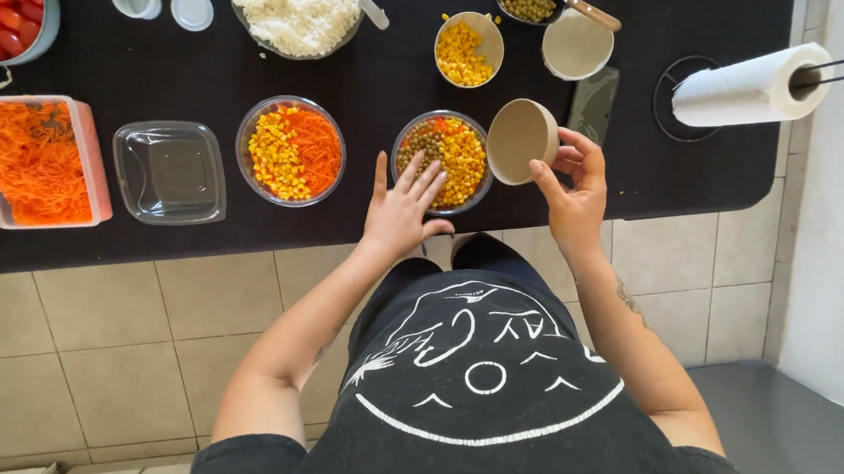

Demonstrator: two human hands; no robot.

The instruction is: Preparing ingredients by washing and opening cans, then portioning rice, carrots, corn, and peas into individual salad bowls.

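Only smooth beige cup (521, 140) in right hand (574, 191), tilted beside round glass bowl (443, 160).

A black surface (374, 78) carries bowls of rice (290, 1), corn (467, 50) and mixed vegetables (291, 150). An empty clear container (169, 171), a tub of grated carrot (38, 162) and a paper towel holder (745, 92) also stand on it.

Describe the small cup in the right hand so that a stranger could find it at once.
On the black counter, find the paper towel roll. Left of it, the right hand holds a beige cup, tipped on its side over the bowl of peas and corn. Unlike neighbouring cups, it is empty.
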